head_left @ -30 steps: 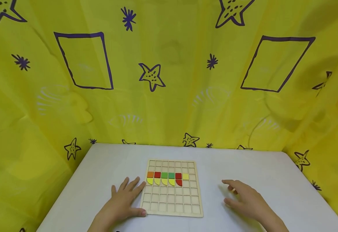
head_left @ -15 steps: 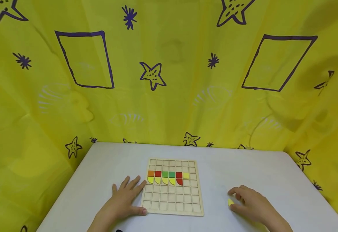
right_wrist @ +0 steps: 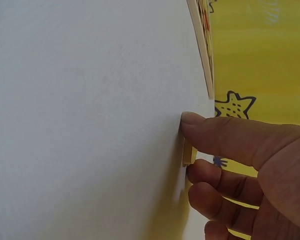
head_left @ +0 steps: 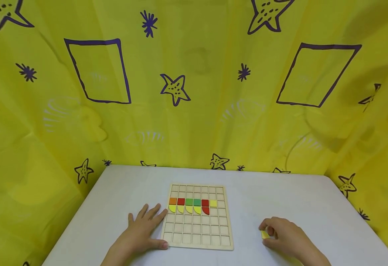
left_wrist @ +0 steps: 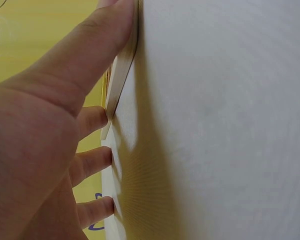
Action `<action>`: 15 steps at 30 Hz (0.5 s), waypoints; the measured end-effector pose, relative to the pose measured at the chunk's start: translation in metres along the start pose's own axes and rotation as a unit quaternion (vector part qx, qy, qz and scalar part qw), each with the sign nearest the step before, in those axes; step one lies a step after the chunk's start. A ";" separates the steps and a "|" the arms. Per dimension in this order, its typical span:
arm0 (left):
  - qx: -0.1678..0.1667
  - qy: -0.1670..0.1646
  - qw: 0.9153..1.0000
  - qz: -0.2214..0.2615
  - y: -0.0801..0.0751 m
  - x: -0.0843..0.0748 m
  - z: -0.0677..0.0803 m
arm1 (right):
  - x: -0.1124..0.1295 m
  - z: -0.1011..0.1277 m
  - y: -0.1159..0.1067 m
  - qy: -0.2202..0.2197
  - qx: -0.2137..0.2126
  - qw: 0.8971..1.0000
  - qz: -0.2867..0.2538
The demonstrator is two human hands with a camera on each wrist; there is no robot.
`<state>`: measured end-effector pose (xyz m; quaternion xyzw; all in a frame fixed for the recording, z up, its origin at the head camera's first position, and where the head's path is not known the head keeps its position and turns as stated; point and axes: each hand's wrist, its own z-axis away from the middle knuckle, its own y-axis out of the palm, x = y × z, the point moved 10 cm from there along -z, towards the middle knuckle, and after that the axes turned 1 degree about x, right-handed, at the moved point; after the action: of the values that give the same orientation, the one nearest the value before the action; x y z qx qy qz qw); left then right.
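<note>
A wooden grid board [head_left: 196, 228] lies on the table in the head view. One row holds an orange square [head_left: 173, 201], two red squares, two green squares and a yellow square [head_left: 213, 203]. Beneath them sit several yellow quarter-round tiles [head_left: 189, 209] and a red one [head_left: 205, 210]. My left hand [head_left: 140, 232] has its fingers spread, its thumb and a fingertip against the board's left edge. To the right of the board, my right hand [head_left: 287, 235] pinches a flat yellow tile [head_left: 264, 234] at the tabletop. Fingers partly hide that tile's shape.
The white table [head_left: 247, 192] reaches back to a yellow curtain [head_left: 194, 122] printed with stars and rectangles. Curtain also hangs along both sides. A gap of tabletop separates the right hand from the board.
My right hand, holding nothing visible a second ago, has lowered toward the near side, and its thumb and fingers have closed on the yellow tile. Left hand and board have stayed put.
</note>
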<state>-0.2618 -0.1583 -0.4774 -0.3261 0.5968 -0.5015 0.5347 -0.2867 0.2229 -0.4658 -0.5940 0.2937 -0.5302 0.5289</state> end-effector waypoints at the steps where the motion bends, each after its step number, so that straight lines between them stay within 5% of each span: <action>1: -0.001 0.001 1.000 0.001 0.000 0.000 0.001 | 0.001 0.000 0.001 -0.001 0.003 1.000 -0.003; 15: -0.010 0.006 1.000 -0.001 -0.001 -0.001 0.001 | 0.013 -0.002 -0.002 -0.057 -0.030 0.998 0.017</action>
<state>-0.2608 -0.1584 -0.4763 -0.3287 0.6049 -0.4981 0.5272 -0.2856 0.2107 -0.4601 -0.6338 0.2887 -0.4777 0.5354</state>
